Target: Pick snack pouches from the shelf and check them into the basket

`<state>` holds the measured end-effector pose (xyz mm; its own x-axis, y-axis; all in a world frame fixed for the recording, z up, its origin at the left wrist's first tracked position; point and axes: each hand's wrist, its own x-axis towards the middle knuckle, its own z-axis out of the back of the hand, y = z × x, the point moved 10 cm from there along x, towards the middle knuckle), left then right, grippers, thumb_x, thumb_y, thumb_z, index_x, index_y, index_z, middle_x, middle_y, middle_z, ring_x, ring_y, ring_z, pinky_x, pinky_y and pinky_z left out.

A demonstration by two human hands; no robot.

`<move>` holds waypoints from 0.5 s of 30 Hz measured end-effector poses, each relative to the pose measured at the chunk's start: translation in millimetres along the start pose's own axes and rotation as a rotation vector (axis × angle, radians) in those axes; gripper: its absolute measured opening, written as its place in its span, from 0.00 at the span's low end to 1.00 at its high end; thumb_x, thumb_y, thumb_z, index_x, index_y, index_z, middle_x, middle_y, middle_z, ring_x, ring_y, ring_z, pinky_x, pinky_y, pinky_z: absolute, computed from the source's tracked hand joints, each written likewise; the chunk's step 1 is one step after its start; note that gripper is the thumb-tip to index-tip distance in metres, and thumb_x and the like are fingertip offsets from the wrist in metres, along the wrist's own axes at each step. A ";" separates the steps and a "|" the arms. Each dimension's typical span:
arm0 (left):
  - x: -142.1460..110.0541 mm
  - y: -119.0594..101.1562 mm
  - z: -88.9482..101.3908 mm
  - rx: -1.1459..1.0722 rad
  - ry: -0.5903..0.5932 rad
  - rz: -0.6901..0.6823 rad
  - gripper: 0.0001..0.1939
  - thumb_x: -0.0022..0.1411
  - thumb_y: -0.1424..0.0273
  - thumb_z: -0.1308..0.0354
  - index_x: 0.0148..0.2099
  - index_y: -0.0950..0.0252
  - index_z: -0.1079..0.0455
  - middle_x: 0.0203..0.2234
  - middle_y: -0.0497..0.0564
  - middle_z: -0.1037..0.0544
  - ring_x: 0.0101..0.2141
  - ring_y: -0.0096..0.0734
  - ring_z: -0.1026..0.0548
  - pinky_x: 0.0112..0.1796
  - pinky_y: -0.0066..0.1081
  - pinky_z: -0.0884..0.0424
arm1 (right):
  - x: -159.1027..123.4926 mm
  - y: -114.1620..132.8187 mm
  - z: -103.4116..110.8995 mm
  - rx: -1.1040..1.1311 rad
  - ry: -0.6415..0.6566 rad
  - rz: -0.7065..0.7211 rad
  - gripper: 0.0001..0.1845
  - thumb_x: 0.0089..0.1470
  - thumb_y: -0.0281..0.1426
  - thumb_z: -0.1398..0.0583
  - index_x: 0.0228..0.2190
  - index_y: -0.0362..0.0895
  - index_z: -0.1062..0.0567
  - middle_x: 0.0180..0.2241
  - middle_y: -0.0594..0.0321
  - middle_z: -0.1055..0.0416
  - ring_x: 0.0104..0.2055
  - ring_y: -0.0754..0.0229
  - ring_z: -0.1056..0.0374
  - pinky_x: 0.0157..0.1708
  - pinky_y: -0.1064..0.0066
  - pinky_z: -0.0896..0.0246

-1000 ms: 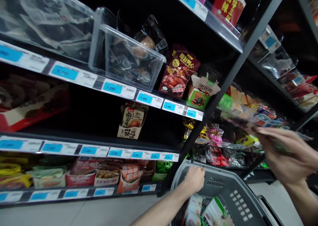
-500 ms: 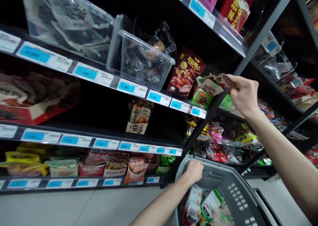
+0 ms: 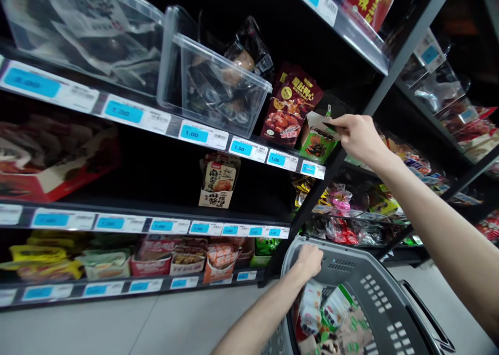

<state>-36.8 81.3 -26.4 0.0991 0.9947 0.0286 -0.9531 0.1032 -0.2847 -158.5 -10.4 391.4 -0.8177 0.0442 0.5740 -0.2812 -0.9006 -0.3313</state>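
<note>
My right hand (image 3: 356, 134) reaches to the right end of the middle shelf. Its thumb and fingertips pinch the upper edge of a small green cardboard display box (image 3: 317, 144) with a food picture on its front. What lies inside that box is mostly hidden. Left of it stand dark red snack pouches (image 3: 290, 110). Lower down, my left hand (image 3: 311, 260) is closed over the rim of a grey plastic shopping basket (image 3: 343, 264). White-and-green snack packets (image 3: 337, 308) and beige ones (image 3: 353, 334) lie in the basket.
Clear plastic bins (image 3: 222, 90) with dark packets share the shelf. A beige box of pouches (image 3: 217, 183) stands one shelf lower. A slanting metal post (image 3: 409, 43) rises beside my right hand. More packaged snacks (image 3: 343, 230) fill the shelves beyond. Pale tiles (image 3: 97, 324) form the floor.
My right hand has moved slightly left and lower at the box, whose raised brownish top part no longer shows. The camera view has shifted slightly. My left hand stays on the basket rim.
</note>
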 end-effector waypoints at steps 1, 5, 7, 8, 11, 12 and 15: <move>0.0 -0.1 -0.3 0.001 -0.001 -0.001 0.14 0.70 0.64 0.40 0.50 0.69 0.26 0.46 0.56 0.21 0.47 0.37 0.22 0.49 0.44 0.23 | 0.9 0.4 -3.4 0.030 0.018 -0.003 0.19 0.60 0.25 0.49 0.44 0.41 0.19 0.45 0.51 0.20 0.47 0.50 0.25 0.49 0.59 0.34; -1.4 -0.8 -0.6 0.005 -0.013 -0.004 0.13 0.70 0.64 0.41 0.50 0.69 0.26 0.46 0.55 0.21 0.47 0.37 0.22 0.49 0.44 0.23 | 0.3 -8.7 -5.2 0.089 -0.016 -0.083 0.19 0.65 0.33 0.49 0.53 0.45 0.25 0.52 0.52 0.23 0.54 0.46 0.27 0.55 0.51 0.35; -2.7 -1.0 0.0 0.008 -0.018 -0.005 0.13 0.70 0.64 0.41 0.49 0.69 0.26 0.45 0.55 0.21 0.46 0.37 0.21 0.49 0.43 0.23 | -0.9 -10.3 -11.9 0.077 0.006 -0.083 0.20 0.66 0.37 0.47 0.56 0.45 0.29 0.53 0.51 0.24 0.55 0.45 0.28 0.56 0.49 0.35; -3.3 -1.0 0.8 0.009 -0.022 -0.005 0.13 0.70 0.64 0.41 0.49 0.68 0.26 0.45 0.55 0.21 0.46 0.36 0.21 0.48 0.43 0.23 | -0.8 -9.6 -17.3 0.061 0.029 -0.070 0.21 0.65 0.37 0.46 0.57 0.45 0.31 0.54 0.50 0.25 0.55 0.44 0.28 0.57 0.48 0.35; -5.2 -0.9 4.9 0.010 -0.034 -0.006 0.13 0.70 0.64 0.41 0.49 0.68 0.26 0.45 0.55 0.21 0.45 0.36 0.21 0.48 0.42 0.23 | 4.0 -7.1 -33.8 -0.016 0.097 -0.055 0.21 0.63 0.31 0.43 0.56 0.41 0.32 0.57 0.47 0.27 0.59 0.42 0.31 0.61 0.48 0.38; -5.7 -0.9 6.6 0.008 -0.038 -0.006 0.13 0.70 0.64 0.41 0.49 0.68 0.26 0.45 0.55 0.21 0.45 0.36 0.21 0.48 0.42 0.23 | 7.5 -7.5 -37.7 -0.047 0.117 -0.078 0.20 0.62 0.28 0.43 0.55 0.40 0.31 0.56 0.47 0.27 0.59 0.43 0.31 0.61 0.50 0.38; -7.8 -0.8 10.2 -0.009 -0.037 -0.002 0.13 0.70 0.64 0.41 0.49 0.69 0.26 0.44 0.55 0.21 0.45 0.36 0.21 0.48 0.43 0.23 | 20.4 -10.7 -43.4 -0.131 0.187 -0.185 0.14 0.61 0.20 0.43 0.48 0.38 0.26 0.50 0.51 0.24 0.57 0.46 0.29 0.60 0.54 0.37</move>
<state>-39.7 73.5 -16.6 0.0900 0.9938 0.0648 -0.9503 0.1052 -0.2931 -194.0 18.9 374.2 -0.8215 0.2921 0.4897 -0.4865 -0.8070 -0.3348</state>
